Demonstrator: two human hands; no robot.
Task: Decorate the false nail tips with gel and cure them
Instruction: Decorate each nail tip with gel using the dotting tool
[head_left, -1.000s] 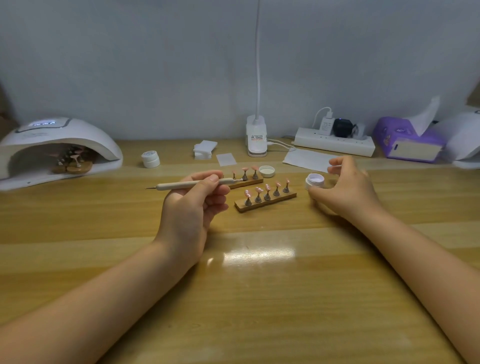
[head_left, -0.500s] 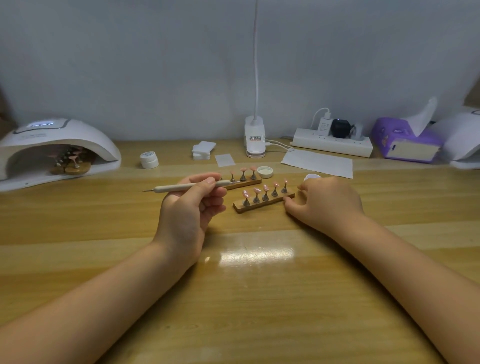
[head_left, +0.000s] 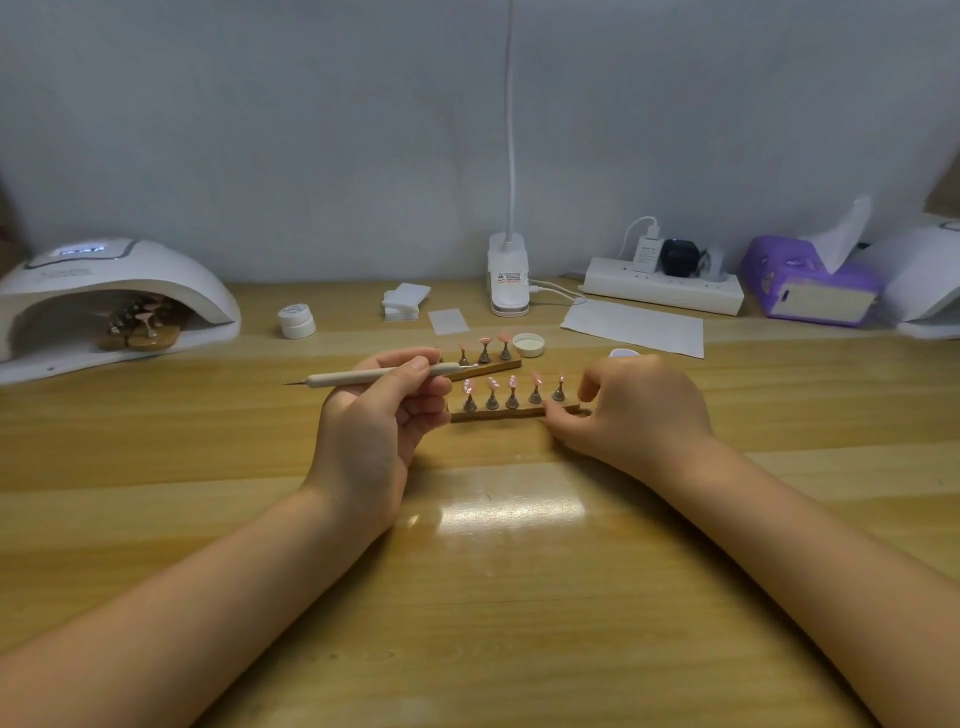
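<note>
Five pink nail tips (head_left: 511, 383) stand on the near wooden holder strip (head_left: 498, 413), running left-right between the hands: right hand (head_left: 636, 410) pinches its right end, left hand (head_left: 382, 410) grips a dotting pen (head_left: 382, 375), fine tip pointing away leftward.

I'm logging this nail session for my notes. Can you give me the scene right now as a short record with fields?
left hand: holds the dotting tool level, tip pointing left
right hand: pinches the right end of the near wooden strip
near strip: five pink nail tips on stands
far strip: behind the near one, more pink tips
curing lamp: far left, another holder inside
open gel jar: partly hidden behind right hand
</note>
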